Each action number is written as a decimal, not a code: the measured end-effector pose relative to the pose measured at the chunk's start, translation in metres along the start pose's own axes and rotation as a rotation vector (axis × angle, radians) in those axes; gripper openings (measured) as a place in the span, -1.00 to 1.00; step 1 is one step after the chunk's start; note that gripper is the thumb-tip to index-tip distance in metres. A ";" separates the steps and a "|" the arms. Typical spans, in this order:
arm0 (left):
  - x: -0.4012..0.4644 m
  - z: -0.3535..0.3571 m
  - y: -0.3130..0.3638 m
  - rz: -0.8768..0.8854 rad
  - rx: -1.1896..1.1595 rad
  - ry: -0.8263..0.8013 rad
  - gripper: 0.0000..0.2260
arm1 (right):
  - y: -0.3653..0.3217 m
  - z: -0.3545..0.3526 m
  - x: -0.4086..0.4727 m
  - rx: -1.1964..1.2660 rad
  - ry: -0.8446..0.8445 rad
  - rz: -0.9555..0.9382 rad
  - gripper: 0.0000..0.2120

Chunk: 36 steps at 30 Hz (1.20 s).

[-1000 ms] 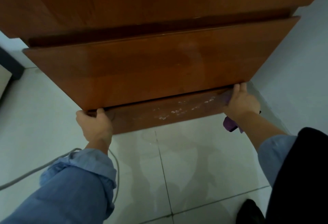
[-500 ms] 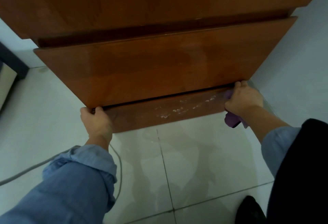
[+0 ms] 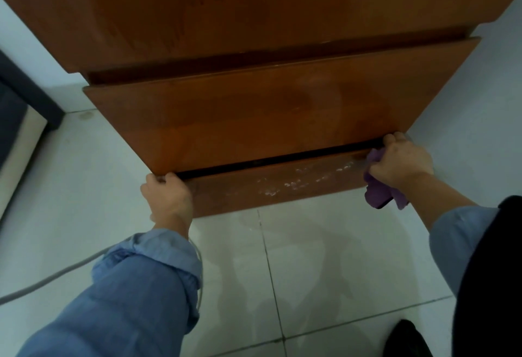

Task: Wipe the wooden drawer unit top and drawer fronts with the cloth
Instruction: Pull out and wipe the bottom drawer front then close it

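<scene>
The wooden drawer unit [image 3: 254, 12] fills the upper view, seen from above. Its middle drawer front [image 3: 268, 113] sticks out over the bottom drawer front [image 3: 276, 184], which carries whitish smears. A dark gap runs between the two. My left hand [image 3: 169, 195] grips the top left corner of the bottom drawer, fingers hooked into the gap. My right hand [image 3: 401, 161] grips the top right corner of the same drawer and also holds a purple cloth [image 3: 381, 190], bunched under the palm and hanging down.
White floor tiles [image 3: 310, 257] lie in front of the unit. A grey cable [image 3: 42, 283] trails across the floor at the left. A dark piece of furniture [image 3: 17, 102] stands at the far left. A pale wall [image 3: 480, 102] meets the unit's right side. A dark shoe [image 3: 406, 339] shows at bottom right.
The view has shifted, so the unit and both hands sit further right in frame. The gap above the bottom drawer has widened. Both hands keep their hold on the drawer corners.
</scene>
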State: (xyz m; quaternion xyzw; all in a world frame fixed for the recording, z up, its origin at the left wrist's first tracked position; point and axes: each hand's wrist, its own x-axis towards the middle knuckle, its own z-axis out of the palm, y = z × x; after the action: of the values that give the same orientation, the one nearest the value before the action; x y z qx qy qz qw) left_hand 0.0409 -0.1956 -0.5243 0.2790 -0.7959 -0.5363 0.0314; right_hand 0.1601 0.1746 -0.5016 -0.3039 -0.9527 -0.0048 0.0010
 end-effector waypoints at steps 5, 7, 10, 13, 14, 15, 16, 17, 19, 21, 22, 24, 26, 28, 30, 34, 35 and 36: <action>-0.001 -0.001 -0.002 0.016 0.105 -0.023 -0.80 | 0.003 0.000 0.000 -0.015 0.023 -0.017 -0.64; -0.004 -0.006 -0.001 0.000 0.141 -0.040 -0.75 | 0.004 -0.002 -0.003 -0.013 0.005 -0.017 -0.65; -0.010 -0.012 0.001 0.007 0.211 -0.073 -0.62 | 0.005 -0.006 -0.008 0.004 0.002 0.000 -0.65; -0.013 -0.014 0.001 -0.048 0.265 -0.076 -0.50 | 0.006 -0.009 -0.010 -0.030 -0.005 0.023 -0.67; -0.012 -0.014 0.001 -0.077 0.272 -0.074 -0.48 | 0.006 -0.010 -0.012 -0.037 0.000 0.030 -0.69; -0.011 -0.015 0.002 -0.109 0.280 -0.071 -0.48 | 0.006 -0.010 -0.012 -0.038 0.005 0.039 -0.70; -0.010 -0.015 0.003 -0.131 0.285 -0.071 -0.50 | 0.004 -0.009 -0.014 -0.037 0.014 0.044 -0.71; -0.010 -0.014 0.004 -0.146 0.293 -0.071 -0.53 | 0.003 -0.008 -0.015 -0.032 0.019 0.050 -0.71; -0.015 -0.014 0.006 -0.153 0.309 -0.054 -0.57 | 0.001 -0.009 -0.017 -0.001 0.022 0.068 -0.71; -0.024 -0.013 0.007 -0.130 0.329 0.012 -0.59 | 0.004 -0.009 -0.017 0.050 -0.025 0.064 -0.70; -0.031 -0.012 0.006 -0.098 0.350 0.060 -0.60 | 0.005 -0.012 -0.020 0.093 -0.059 0.086 -0.70; -0.048 -0.008 0.002 0.027 0.390 0.154 -0.59 | 0.009 -0.017 -0.029 0.244 -0.063 0.182 -0.66; -0.071 -0.003 0.000 0.160 0.422 0.159 -0.51 | 0.012 -0.029 -0.047 0.610 0.001 0.335 -0.65; -0.088 0.003 -0.002 0.210 0.472 0.110 -0.48 | 0.011 -0.040 -0.068 1.327 -0.155 0.482 -0.77; -0.103 0.009 -0.002 0.234 0.555 -0.006 -0.53 | 0.017 -0.043 -0.091 1.929 -0.456 0.489 -0.80; -0.122 0.025 -0.002 0.439 0.762 -0.224 -0.55 | 0.030 -0.013 -0.109 2.460 -0.408 0.424 -0.43; -0.125 0.028 0.000 0.495 0.804 -0.257 -0.53 | 0.024 -0.012 -0.115 2.535 -0.386 0.434 -0.61; -0.127 0.031 0.001 0.545 0.847 -0.287 -0.51 | 0.018 -0.010 -0.119 2.595 -0.380 0.469 -0.75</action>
State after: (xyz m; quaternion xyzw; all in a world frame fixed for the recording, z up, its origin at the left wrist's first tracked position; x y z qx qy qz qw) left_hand 0.1369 -0.1083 -0.5047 -0.0265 -0.9831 -0.1728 -0.0552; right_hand 0.2678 0.1199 -0.4924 -0.2344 -0.1779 0.9428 0.1566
